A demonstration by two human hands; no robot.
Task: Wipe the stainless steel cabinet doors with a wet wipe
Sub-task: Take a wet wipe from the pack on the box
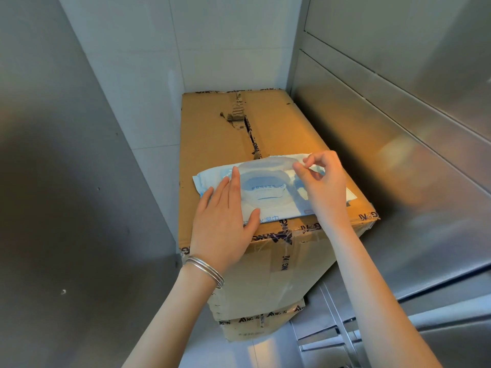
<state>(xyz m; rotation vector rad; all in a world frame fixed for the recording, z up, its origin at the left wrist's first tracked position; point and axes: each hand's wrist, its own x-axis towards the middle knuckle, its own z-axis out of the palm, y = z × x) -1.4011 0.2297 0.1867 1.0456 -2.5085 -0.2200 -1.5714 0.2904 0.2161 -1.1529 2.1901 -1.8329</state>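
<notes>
A blue and white wet wipe pack [268,193] lies flat on top of a tall cardboard box [212,128]. My left hand [225,219] presses flat on the pack's left end, fingers straight, a silver bangle on the wrist. My right hand [322,181] hovers over the pack's right side, thumb and fingers pinching the edge of the clear plastic lid [265,166], which stands raised off the pack. Stainless steel cabinet doors [398,155] rise on the right.
Another stainless steel panel [66,181] fills the left side. White wall tiles [212,49] stand behind the box. A second taped carton [252,325] sits under the top one. Steel drawer fronts with handles [332,338] show at the lower right.
</notes>
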